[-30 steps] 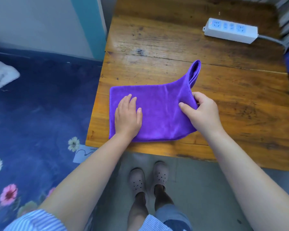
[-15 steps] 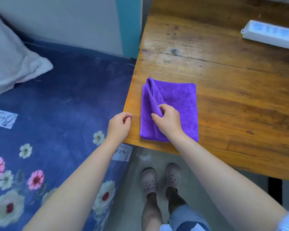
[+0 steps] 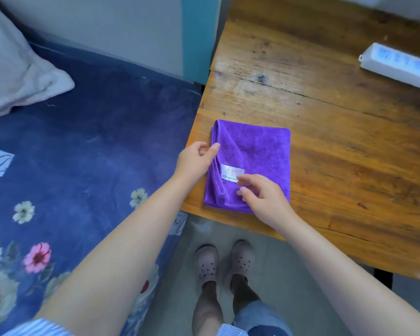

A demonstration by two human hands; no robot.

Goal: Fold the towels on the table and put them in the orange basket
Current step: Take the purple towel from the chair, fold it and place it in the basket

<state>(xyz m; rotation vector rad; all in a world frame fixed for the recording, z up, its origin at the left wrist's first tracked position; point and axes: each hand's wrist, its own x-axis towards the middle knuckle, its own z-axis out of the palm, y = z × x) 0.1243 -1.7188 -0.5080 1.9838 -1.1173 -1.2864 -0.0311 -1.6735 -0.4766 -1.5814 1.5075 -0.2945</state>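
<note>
The soft purple microfibre towel [image 3: 252, 161], folded down to a small rectangle, lies flat on the worn wooden bench [image 3: 337, 132], at its near left corner. Its stitched loose edges stack along the 9 o'clock side, almost at the bench's left edge, and a white sewn label [image 3: 232, 174] faces up near that side.

The left hand [image 3: 194, 162] reaches in from 9 o'clock, its grip pinching the towel's stacked edges between thumb and curled fingers, probably to hold the layers together so the bundle lifts as one. The right hand [image 3: 264, 198] sits over the towel's corner at 5 o'clock with a released grip, fingers loosely bent, fingertips at the label; whether they press the cloth or hover just above it I cannot tell. It seems placed to steady or slip under that corner.

For room: the towel's near edge sits just inside the bench's front edge at 6 o'clock, so fingers could slide under from there. At 1 to 2 o'clock a white plastic power strip [image 3: 398, 65] lies well apart, with bare wood between. Off the bench at 9 o'clock is a dark blue floral bedspread [image 3: 83, 154] with a pale grey pillow [image 3: 15, 71] at 10 o'clock. The orange basket is not in view, so the carry direction cannot be judged.
</note>
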